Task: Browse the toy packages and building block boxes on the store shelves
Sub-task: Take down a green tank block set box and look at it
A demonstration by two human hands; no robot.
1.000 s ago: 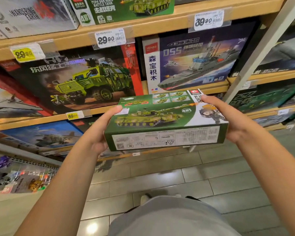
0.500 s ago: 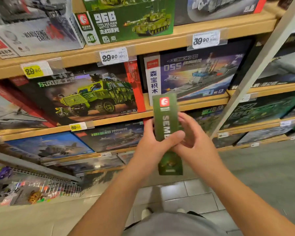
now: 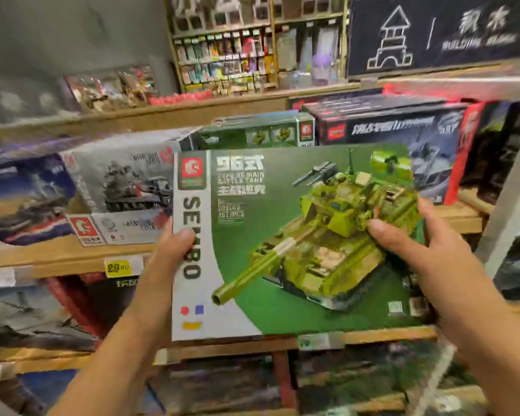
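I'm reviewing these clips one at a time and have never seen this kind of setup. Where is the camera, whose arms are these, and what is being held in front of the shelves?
There is no machine here. A person wears one wide-angle camera on the head, looking forward and down, so the two bare arms reaching in from the bottom are the person's own.

Both hands hold up a green tank box, a building block set with a picture of a green tank and the brand name down its white left strip. The left hand grips the left edge with the thumb on the front. The right hand grips the right edge the same way.

Behind it are wooden shelves with more toy boxes, among them a grey tank box, and a yellow price tag. A dark sign with a block-castle drawing hangs top right. The picture is blurred, so small print is unreadable.
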